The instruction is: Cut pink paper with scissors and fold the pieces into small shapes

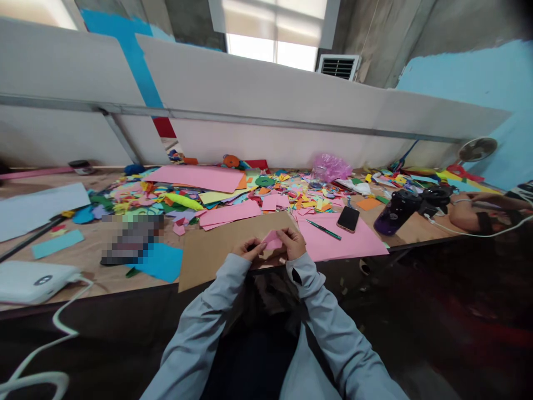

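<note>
A small piece of pink paper [272, 240] is held between my two hands, above the table's front edge. My left hand [251, 248] pinches its left side; my right hand [292, 243] grips the right side with thumb and fingers. Beneath the hands lies a brown cardboard sheet [216, 244]. A large pink sheet [320, 244] is to the right of it, with a green pen [323, 229] and a dark phone [348, 219] on top. Just behind the cardboard rest several pink strips [231, 214].
Colourful paper scraps [300, 191] cover the back of the table. A purple bottle [395, 214] stands on the right, near another person's arm [470, 214]. On the left are a blue sheet [162, 262] and a white power bank [33, 282] with a cable.
</note>
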Demonstrator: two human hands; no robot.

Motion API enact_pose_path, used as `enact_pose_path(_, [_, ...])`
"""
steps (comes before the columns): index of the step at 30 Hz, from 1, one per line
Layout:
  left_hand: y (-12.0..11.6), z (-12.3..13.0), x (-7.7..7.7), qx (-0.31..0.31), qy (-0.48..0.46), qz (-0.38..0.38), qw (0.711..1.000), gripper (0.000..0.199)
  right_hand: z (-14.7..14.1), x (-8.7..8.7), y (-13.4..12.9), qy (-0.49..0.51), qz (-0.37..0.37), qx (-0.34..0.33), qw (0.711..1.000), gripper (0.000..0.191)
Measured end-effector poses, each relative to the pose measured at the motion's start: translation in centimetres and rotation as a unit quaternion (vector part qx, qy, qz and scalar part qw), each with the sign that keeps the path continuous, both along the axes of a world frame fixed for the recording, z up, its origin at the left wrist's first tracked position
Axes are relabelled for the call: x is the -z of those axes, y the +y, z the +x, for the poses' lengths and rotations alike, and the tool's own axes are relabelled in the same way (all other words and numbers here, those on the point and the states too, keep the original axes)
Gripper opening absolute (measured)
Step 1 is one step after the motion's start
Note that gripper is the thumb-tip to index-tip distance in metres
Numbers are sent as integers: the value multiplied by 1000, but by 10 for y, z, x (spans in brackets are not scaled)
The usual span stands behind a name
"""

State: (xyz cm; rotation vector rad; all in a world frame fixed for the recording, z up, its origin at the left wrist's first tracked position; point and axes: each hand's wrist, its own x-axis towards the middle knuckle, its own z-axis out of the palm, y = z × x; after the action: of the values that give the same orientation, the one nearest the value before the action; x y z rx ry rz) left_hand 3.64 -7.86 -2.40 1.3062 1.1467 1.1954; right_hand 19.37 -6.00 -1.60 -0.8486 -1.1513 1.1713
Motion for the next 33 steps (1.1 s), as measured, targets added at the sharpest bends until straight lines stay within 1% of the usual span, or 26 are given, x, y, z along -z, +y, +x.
enact_pose_path(1, [0,-1,1,-16,-3,3,1000,38,0,0,0,4,-1,-2,1000,25])
enact_pose_path(3, [1,-2,3,-42,-8,13,999,37,-1,1,-1,0,3,-35,999,28])
enact_pose_path(5, [2,-2,3,-48,-10,27,998,36,-1,2,-2,-20,20,-77,997,30])
enact_pose_path(6, [2,-1,3,-46,-11,34,998,35,-1,3,-2,-31,34,-86,995,28])
enact_pose_path(8, [3,2,3,-45,-17,47,998,35,0,3,-2,-43,64,-74,994,23])
enact_pose_path(9, [4,3,2,-50,-29,50,997,40,1,3,-2,-41,76,-59,995,21])
enact_pose_path(11, [5,4,1,-60,-60,43,995,57,2,2,-3,-46,104,-26,993,17])
enact_pose_path(12, [5,4,0,-60,-74,32,995,59,3,1,-4,-57,123,-8,991,14])
enact_pose_path(15, [4,1,-2,-38,-83,-7,996,49,3,-2,-10,-126,204,40,970,9])
enact_pose_path(16, [4,0,-3,-29,-83,-19,996,51,2,-3,-13,-151,225,46,961,9])
enact_pose_path(19, [5,-2,-4,-23,-127,-56,990,59,0,-6,-21,-207,256,33,944,15])
enact_pose_path(21, [6,-2,-5,-18,-163,-70,984,59,-1,-7,-24,-230,268,32,935,17])
enact_pose_path(24, [7,1,-7,19,-187,-79,979,47,-4,-7,-24,-239,297,57,923,17])
enact_pose_path(26, [6,1,-8,44,-195,-88,976,42,-5,-6,-23,-243,317,58,915,25])
enact_pose_path(29, [5,0,-10,57,-204,-94,973,41,-5,-5,-20,-253,326,37,910,34])
enact_pose_path(33, [5,-3,-11,63,-206,-99,972,44,-3,-2,-19,-276,304,7,912,43])
